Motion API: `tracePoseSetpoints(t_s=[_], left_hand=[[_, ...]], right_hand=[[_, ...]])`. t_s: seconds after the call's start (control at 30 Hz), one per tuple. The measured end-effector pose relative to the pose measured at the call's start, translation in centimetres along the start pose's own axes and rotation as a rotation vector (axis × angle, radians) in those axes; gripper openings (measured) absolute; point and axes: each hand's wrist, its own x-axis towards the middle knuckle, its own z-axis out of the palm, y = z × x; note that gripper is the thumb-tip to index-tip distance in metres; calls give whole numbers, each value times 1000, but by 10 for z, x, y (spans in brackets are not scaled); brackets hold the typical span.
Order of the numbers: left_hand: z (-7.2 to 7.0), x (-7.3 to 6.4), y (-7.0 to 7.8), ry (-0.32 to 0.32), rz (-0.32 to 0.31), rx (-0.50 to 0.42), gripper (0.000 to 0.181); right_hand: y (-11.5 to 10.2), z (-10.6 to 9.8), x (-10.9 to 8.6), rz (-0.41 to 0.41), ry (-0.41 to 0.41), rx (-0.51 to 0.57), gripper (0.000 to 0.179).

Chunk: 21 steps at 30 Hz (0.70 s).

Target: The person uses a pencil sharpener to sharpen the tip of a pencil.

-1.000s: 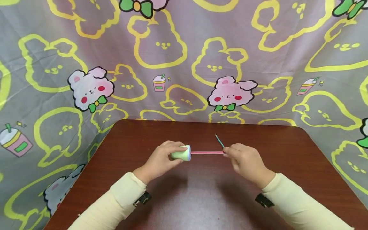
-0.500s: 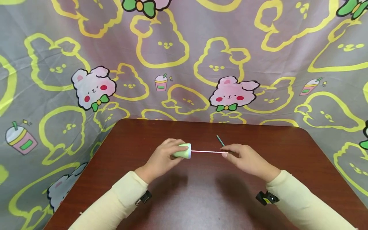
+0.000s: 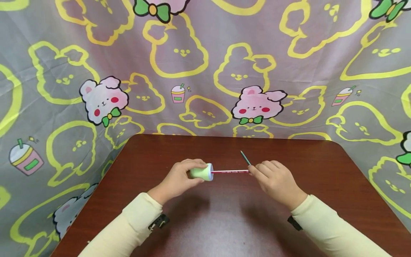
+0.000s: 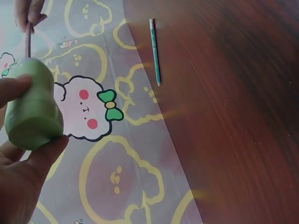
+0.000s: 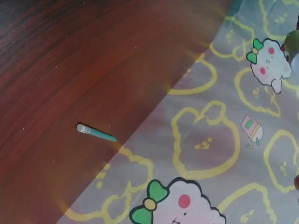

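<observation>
In the head view my left hand [image 3: 177, 178] grips a green, waisted pencil sharpener [image 3: 199, 173] with a pale blue end, held sideways above the table. A red-and-white pencil [image 3: 229, 171] runs from that end towards the right. My right hand [image 3: 275, 182] pinches the pencil's far end, with the fingers curled in. The left wrist view shows the green sharpener [image 4: 33, 112] between left thumb and fingers, the pencil going into its top and my right hand [image 4: 30, 13] at the other end. In the right wrist view only a bit of the sharpener [image 5: 293, 43] shows at the edge.
A teal pencil [image 3: 245, 157] lies on the brown table [image 3: 179, 146] just beyond my right hand. Behind and to the left of the table hangs a grey cloth [image 3: 205, 71] printed with yellow outlines and white bunny faces.
My right fingers loosened and stretched along the pencil, then curled back in round its end. The pencil now shows a differently coloured side. The left hand and sharpener stayed nearly still.
</observation>
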Motion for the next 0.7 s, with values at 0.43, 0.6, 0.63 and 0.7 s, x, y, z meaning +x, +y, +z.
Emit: tracePoseSetpoints(t_s=[0.43, 0.6, 0.63, 0.7], left_hand=[[4, 3, -1, 37, 307, 258, 37], [3, 3, -2, 65, 347, 286, 38], [3, 3, -2, 66, 333, 278, 37], [2, 3, -2, 61, 286, 248, 37]], right_hand=[[4, -20, 10, 917, -731, 878, 12], [9, -22, 16, 1066, -845, 930, 21], [9, -22, 16, 1037, -835, 868, 25], [7, -22, 16, 985, -792, 738, 34]])
